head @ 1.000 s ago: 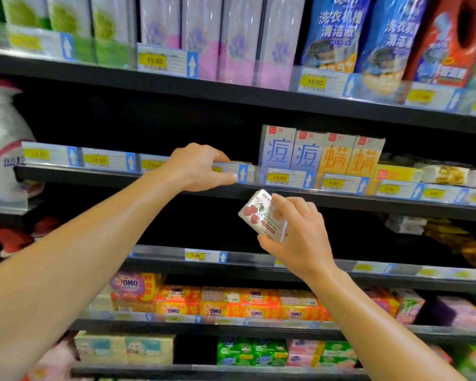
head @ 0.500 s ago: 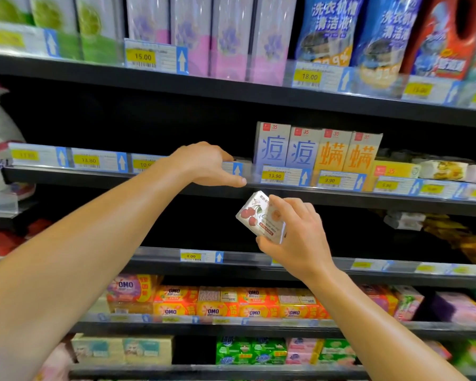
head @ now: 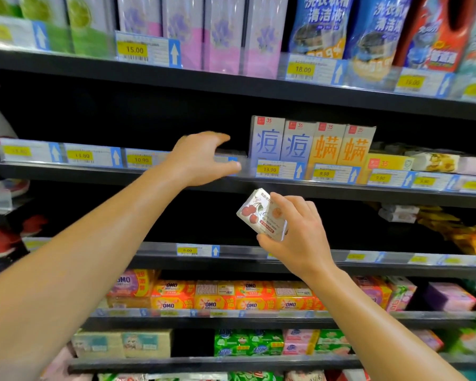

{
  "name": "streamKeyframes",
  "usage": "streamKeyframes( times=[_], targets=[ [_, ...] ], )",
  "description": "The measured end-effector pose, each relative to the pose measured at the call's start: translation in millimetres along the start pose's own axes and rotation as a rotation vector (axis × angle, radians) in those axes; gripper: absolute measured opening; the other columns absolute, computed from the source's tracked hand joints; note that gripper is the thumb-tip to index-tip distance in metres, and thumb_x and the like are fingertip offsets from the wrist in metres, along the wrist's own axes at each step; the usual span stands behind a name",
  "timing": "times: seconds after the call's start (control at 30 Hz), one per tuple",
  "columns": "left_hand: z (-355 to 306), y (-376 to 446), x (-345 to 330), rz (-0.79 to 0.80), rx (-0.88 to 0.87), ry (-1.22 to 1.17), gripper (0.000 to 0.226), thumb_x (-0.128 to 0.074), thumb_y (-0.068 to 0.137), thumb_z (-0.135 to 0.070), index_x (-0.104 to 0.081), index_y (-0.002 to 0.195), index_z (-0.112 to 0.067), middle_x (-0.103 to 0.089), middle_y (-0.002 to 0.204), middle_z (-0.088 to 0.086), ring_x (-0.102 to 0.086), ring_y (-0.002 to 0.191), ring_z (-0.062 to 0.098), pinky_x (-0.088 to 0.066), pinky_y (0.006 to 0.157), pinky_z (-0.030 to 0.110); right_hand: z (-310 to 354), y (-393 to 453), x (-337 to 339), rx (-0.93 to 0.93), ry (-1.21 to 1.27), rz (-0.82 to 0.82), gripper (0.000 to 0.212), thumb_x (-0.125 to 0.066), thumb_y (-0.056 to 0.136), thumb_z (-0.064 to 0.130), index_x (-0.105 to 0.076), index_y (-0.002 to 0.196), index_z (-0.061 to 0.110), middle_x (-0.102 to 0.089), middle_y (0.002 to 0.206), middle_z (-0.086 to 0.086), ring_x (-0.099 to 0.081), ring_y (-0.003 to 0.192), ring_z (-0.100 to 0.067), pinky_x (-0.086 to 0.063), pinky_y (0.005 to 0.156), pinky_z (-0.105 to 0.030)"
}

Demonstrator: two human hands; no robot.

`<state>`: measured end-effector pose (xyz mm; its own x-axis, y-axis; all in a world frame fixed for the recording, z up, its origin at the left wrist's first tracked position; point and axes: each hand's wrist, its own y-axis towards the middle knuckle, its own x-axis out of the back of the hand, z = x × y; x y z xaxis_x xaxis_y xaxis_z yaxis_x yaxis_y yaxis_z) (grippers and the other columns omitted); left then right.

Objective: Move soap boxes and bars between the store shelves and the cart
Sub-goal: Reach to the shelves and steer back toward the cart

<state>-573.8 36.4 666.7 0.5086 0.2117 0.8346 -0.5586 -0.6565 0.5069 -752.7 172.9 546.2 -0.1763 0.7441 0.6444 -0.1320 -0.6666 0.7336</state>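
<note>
The right hand [head: 300, 232] is gripping a cherry-printed soap box [head: 261, 214] below the second shelf [head: 341, 192]; the left hand [head: 201, 158] is hovering released by its edge. Placing looks unfinished; the cart isn't showing.

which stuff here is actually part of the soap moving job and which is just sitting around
Part of the job:
- cherry soap box, gripped by the right hand
- left hand, open at the edge of the second shelf
- purple and orange upright soap boxes on that shelf

Just sitting around:
- OMO bars
- blue cleaner bags
- price tag 15.00
</note>
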Motion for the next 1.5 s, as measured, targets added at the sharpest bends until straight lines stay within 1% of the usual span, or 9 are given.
streamKeyframes(
  times=[0.1, 0.23, 0.33, 0.63, 0.9, 1.03, 1.17, 1.3, 1.5],
  targets=[
    [-10, -57, -26, -0.337, -0.048, -0.353, 0.037, -0.067, 0.087, -0.036, -0.064, 0.120, -0.020, -0.066, 0.112, -0.007, -0.060, 0.104, 0.007, -0.046, 0.089, 0.021, 0, -11, -1, 0.002, 0.043, -0.028, 0.080, -0.086, 0.071, 0.034, -0.050, 0.141, 0.018, -0.054, 0.125, 0.004, -0.042, 0.109, -0.014, -0.037, 0.088, -0.025],
    [-24, -109, -73, -0.002, 0.200, -0.697, 0.013, -0.064, 0.089, -0.043, -0.068, 0.095, -0.032, -0.070, 0.090, -0.015, -0.064, 0.086, -0.002, -0.053, 0.078, 0.022, 7, -22, -6, 0.056, 0.054, -0.050, 0.081, -0.086, 0.070, 0.032, -0.051, 0.140, 0.015, -0.055, 0.123, 0.002, -0.042, 0.109, -0.015, -0.037, 0.089, -0.026],
    [-32, -125, -93, 0.030, 0.266, -1.006, 0.011, -0.067, 0.091, -0.028, -0.068, 0.101, -0.023, -0.074, 0.097, -0.004, -0.070, 0.092, 0.010, -0.059, 0.083, 0.042, 16, -26, -8, 0.099, 0.067, -0.051, 0.079, -0.085, 0.070, 0.033, -0.052, 0.139, 0.013, -0.056, 0.123, 0.000, -0.042, 0.110, -0.015, -0.038, 0.090, -0.027],
    [-24, -136, -83, -0.030, 0.371, -1.210, 0.014, -0.061, 0.095, -0.008, -0.067, 0.107, -0.005, -0.075, 0.099, 0.007, -0.072, 0.094, 0.020, -0.060, 0.078, 0.034, 19, -23, 13, -0.006, 0.277, 0.119, 0.059, -0.073, 0.080, 0.041, -0.056, 0.134, 0.026, -0.053, 0.122, 0.016, -0.051, 0.106, -0.005, -0.048, 0.090, -0.026],
    [-28, -133, -71, -0.064, 0.547, -1.615, 0.021, -0.058, 0.095, -0.014, -0.063, 0.115, -0.008, -0.074, 0.106, 0.012, -0.071, 0.101, 0.026, -0.058, 0.087, 0.039, 32, -17, 5, 0.050, 0.146, 0.067, 0.083, -0.083, 0.073, 0.031, -0.042, 0.144, 0.019, -0.052, 0.132, 0.004, -0.045, 0.114, -0.012, -0.036, 0.090, -0.022],
    [-9, -130, -64, -0.197, 0.308, -1.046, 0.053, -0.068, 0.091, -0.020, -0.047, 0.140, -0.020, -0.058, 0.135, -0.007, -0.063, 0.113, 0.007, -0.055, 0.093, 0.028, 34, 2, 18, 0.116, 0.179, 0.056, 0.073, -0.084, 0.072, 0.026, -0.051, 0.136, 0.017, -0.058, 0.125, 0.004, -0.043, 0.110, -0.009, -0.037, 0.088, -0.020],
    [13, -114, -46, -0.228, -0.190, -0.256, 0.084, -0.077, 0.074, -0.037, -0.039, 0.148, -0.022, -0.032, 0.151, -0.012, -0.030, 0.140, 0.013, -0.021, 0.110, 0.012, 36, 20, 29, 0.184, 0.199, 0.082, 0.072, -0.086, 0.070, 0.029, -0.054, 0.133, 0.017, -0.060, 0.123, 0.005, -0.049, 0.107, -0.015, -0.044, 0.090, -0.028],
    [21, -93, -26, -0.292, -0.365, -0.093, 0.070, -0.079, 0.072, -0.032, -0.054, 0.134, -0.012, -0.056, 0.132, 0.002, -0.043, 0.123, 0.016, -0.018, 0.105, 0.008, 41, 34, 34, 0.193, 0.255, 0.087, 0.075, -0.085, 0.072, 0.030, -0.051, 0.138, 0.020, -0.056, 0.126, 0.011, -0.048, 0.113, -0.014, -0.045, 0.097, -0.033],
    [32, -53, 2, -0.339, -0.275, -0.085, 0.063, -0.071, 0.082, -0.032, -0.053, 0.139, -0.012, -0.056, 0.134, 0.004, -0.048, 0.123, 0.019, -0.022, 0.102, 0.012, 33, 45, 28, 0.082, 0.136, 0.077, 0.091, -0.075, 0.079, 0.047, -0.027, 0.154, 0.028, -0.030, 0.156, 0.010, -0.021, 0.142, -0.011, -0.021, 0.115, -0.027]
  ],
)
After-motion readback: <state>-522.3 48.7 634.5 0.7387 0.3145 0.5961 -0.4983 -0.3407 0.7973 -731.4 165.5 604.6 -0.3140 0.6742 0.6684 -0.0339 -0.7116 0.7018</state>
